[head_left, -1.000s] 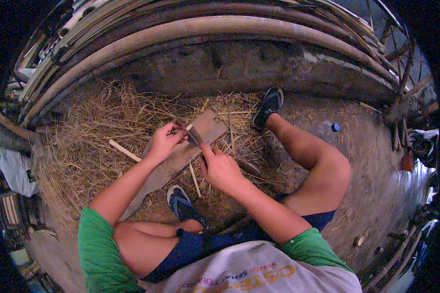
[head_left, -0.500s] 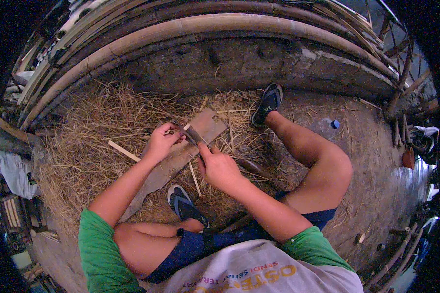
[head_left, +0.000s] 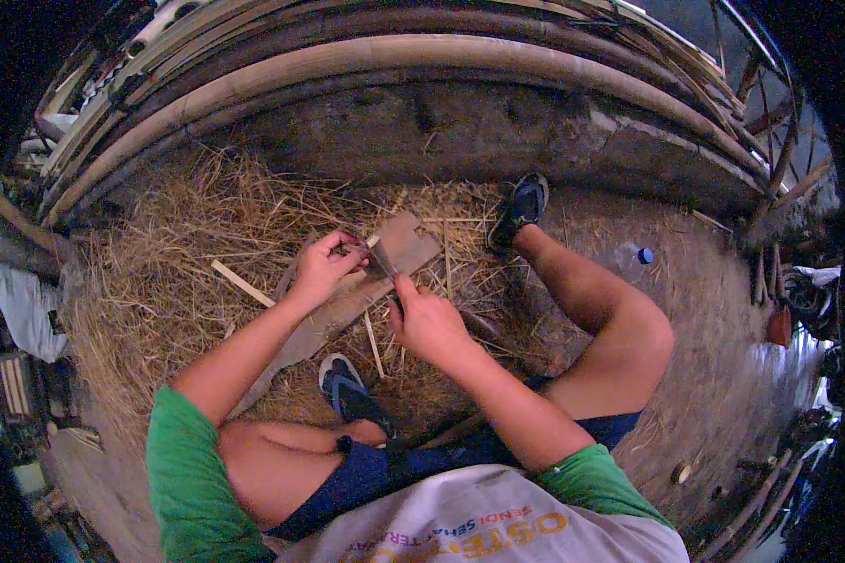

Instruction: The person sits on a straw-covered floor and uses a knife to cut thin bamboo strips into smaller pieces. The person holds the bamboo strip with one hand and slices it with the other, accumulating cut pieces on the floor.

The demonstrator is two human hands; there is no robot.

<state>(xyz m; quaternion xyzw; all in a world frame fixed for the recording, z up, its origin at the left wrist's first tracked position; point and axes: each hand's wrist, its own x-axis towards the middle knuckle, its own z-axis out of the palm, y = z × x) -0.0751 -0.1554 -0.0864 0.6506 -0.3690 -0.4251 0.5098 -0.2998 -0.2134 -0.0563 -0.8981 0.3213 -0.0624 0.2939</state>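
Note:
I sit on the ground over a flat wooden board (head_left: 413,246) that lies on a bed of dry straw (head_left: 188,244). My right hand (head_left: 427,324) is shut on the handle of a knife (head_left: 382,266), whose blade points up and left over the board. My left hand (head_left: 324,266) pinches a thin bamboo sliver (head_left: 352,249) right at the blade's tip. Both hands meet above the middle of the board.
Long bamboo poles (head_left: 394,66) curve across the back, with a low concrete ledge (head_left: 460,131) under them. Cut bamboo sticks (head_left: 241,282) lie in the straw. A small bottle with a blue cap (head_left: 637,255) lies at right. My sandalled feet (head_left: 524,206) flank the board.
Both hands have stayed over the board. The knife blade has shifted slightly against the sliver held in my left hand.

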